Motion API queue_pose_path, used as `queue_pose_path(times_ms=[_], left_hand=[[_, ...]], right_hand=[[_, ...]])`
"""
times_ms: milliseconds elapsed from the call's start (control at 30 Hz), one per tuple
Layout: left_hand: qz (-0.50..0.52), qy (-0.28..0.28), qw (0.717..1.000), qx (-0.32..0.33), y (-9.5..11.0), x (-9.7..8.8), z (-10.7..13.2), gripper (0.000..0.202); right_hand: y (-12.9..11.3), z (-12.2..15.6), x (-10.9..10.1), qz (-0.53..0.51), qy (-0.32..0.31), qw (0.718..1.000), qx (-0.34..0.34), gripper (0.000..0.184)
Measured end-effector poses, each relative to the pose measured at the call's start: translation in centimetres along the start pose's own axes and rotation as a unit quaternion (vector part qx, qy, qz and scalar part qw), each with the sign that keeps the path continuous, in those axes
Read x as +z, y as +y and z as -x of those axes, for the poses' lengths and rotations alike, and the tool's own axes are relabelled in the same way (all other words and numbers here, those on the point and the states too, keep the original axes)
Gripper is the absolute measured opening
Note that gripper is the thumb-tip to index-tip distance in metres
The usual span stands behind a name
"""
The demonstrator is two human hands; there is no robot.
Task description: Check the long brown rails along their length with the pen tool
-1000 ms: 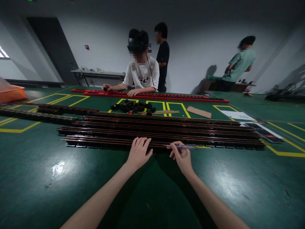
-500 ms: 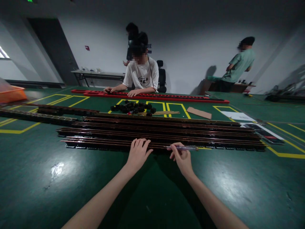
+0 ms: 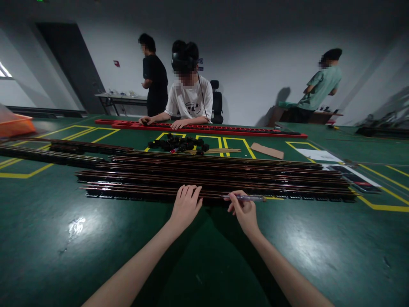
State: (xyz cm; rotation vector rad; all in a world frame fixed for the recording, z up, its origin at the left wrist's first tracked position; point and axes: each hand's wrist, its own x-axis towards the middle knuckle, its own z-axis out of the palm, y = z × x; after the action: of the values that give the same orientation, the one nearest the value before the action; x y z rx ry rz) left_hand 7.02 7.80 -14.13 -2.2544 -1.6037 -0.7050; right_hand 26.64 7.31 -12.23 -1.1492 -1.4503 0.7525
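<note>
Several long dark strips with copper-coloured rods [image 3: 140, 175] lie side by side across the green table. My left hand [image 3: 187, 204] rests palm down on the nearest strip, its fingers stretched over the edge. To its right, my right hand [image 3: 244, 213] grips a slim screwdriver [image 3: 254, 198] with a clear handle. The tool lies nearly level, its handle end pointing right and its tip pointing left at the nearest strip. Whether the tip touches the strip I cannot tell.
Behind the strips lie a heap of black parts [image 3: 179, 143], thin wooden sticks [image 3: 223, 150] and a tan flat piece [image 3: 267, 150]. A seated person [image 3: 191, 98] works at a long red rack [image 3: 204, 128]. An orange bin [image 3: 17, 126] stands far left. Two other people stand behind.
My left hand has shifted very slightly, its thumb drawing closer to the fingers. The right hand and screwdriver stay in place. A person in black behind has moved left.
</note>
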Motion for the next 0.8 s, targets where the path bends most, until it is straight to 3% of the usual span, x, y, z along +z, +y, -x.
queue_pose_path(times_ms=[800], left_hand=[[-0.020, 0.000, 1.000, 0.011, 0.00, -0.35, 0.01, 0.034]], right_hand=[[0.08, 0.09, 0.07, 0.005, 0.004, 1.000, 0.001, 0.031]])
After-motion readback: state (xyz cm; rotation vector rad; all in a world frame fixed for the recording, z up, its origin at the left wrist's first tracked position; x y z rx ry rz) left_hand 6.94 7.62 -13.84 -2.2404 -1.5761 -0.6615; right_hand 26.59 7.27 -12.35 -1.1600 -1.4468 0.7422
